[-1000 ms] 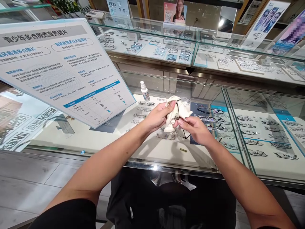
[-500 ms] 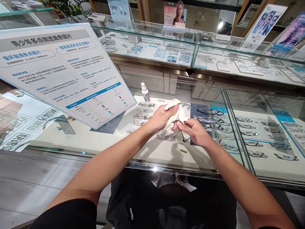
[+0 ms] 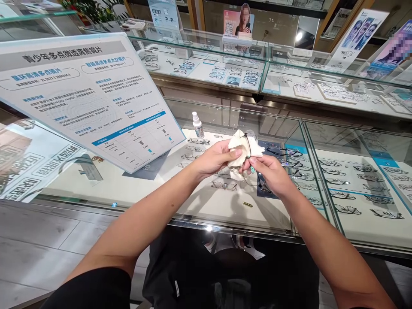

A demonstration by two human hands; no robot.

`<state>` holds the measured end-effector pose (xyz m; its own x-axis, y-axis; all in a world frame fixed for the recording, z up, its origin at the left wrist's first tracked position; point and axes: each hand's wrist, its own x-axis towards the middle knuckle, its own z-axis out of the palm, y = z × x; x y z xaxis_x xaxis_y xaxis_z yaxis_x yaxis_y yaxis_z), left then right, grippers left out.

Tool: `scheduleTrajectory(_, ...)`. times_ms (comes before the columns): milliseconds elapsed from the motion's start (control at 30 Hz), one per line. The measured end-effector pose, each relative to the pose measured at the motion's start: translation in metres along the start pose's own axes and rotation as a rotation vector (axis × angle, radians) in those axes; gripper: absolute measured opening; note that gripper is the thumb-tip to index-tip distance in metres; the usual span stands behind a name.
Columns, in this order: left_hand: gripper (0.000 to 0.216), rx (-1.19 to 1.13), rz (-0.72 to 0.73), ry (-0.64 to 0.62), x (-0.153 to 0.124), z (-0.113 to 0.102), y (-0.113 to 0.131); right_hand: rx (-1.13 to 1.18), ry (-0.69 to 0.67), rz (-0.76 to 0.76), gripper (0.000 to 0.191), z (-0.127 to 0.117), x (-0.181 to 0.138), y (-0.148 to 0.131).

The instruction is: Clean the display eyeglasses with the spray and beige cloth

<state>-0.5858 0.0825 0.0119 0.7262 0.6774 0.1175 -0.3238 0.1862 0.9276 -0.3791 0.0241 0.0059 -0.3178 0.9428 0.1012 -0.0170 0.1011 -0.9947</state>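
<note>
Both hands meet above the glass counter (image 3: 135, 189), working one pair of glasses (image 3: 252, 171) through a cream cloth (image 3: 242, 148). The left hand (image 3: 214, 159) pinches a fold of the cloth between thumb and fingers, pressing it around one lens. The right hand (image 3: 272, 174) is closed on the dark frame just below, fingertips gripping it near the hinge, with a temple arm trailing down and to the right.

Compared with a moment ago, the cloth has bunched higher and tighter over the frame, the dark rim now arcs up across its top, and the lens that hung bare below the right hand is no longer seen. The hands have also drawn closer, knuckles nearly touching. I judge that the wiping has shifted to a different part of the frame.

A small spray bottle (image 3: 198, 125) stands just beyond the hands on the glass, and a little brass-coloured piece (image 3: 247, 204) lies near the counter's front edge, below the right wrist. Rows of frames sit under the glass, out of reach. A tilted printed sign (image 3: 86, 94) overhangs the counter close to the left forearm, so room on that side is tight; to the right the glass top is open as far as the metal seam (image 3: 317, 171) between cases.
</note>
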Motion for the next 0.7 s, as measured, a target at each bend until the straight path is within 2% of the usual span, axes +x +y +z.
scheduleTrajectory(200, 0.045, -0.024, 0.04, 0.128, 0.002, 0.008, -0.009, -0.082, 0.012, -0.001, 0.054, 0.009, 0.001, 0.008)
scheduleTrajectory(367, 0.046, 0.026, 0.062, 0.226, 0.001, 0.011, -0.016, -0.121, 0.019, -0.009, 0.052, 0.015, 0.0, 0.009)
scheduleTrajectory(500, 0.056, 0.071, 0.061, 0.248, -0.001, 0.01, -0.018, -0.12, -0.001, 0.002, 0.05, 0.016, -0.002, 0.005)
scheduleTrajectory(700, 0.047, -0.049, 0.116, 0.238, 0.003, 0.007, -0.014, -0.121, 0.055, -0.007, 0.046, 0.008, -0.001, 0.001)
